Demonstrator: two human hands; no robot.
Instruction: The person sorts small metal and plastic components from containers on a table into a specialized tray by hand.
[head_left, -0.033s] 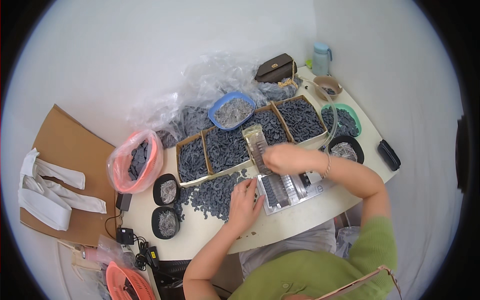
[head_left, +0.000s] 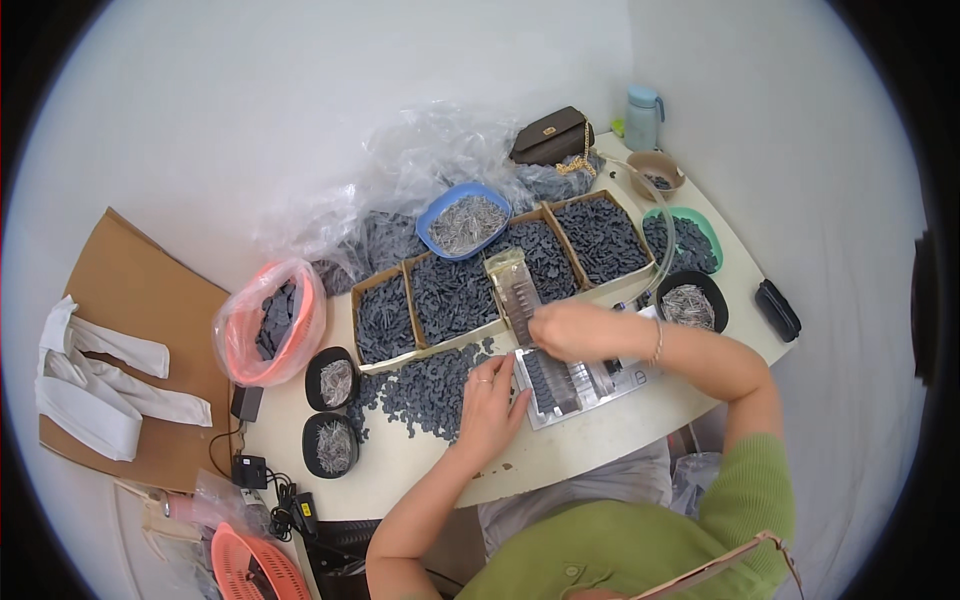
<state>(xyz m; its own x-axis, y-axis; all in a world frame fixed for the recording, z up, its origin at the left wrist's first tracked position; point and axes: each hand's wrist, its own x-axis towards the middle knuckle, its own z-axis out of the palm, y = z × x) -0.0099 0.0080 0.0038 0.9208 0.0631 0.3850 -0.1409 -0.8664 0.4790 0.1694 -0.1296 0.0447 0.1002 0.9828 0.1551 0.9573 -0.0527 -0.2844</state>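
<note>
My right hand is closed, fingertips bent down over the upper edge of a silvery metal jig. What its fingers hold, if anything, is hidden. The jig carries rows of small dark grey parts. A slim clear tray with a row of slots leans from the jig's far edge toward the boxes, beside my right fingers. My left hand lies with fingers outstretched at the jig's left edge, holding nothing. Left of it spreads a loose pile of dark grey parts on the table.
Cardboard boxes of grey parts line the far side. Metal pins fill a blue basin and several black bowls, including one by my right forearm. A clear hose curves near it. A pink basket stands left.
My right hand has shifted slightly down and right over the jig's upper edge. The hose's slim end beside the right wrist has moved slightly. My left hand stays in place.
</note>
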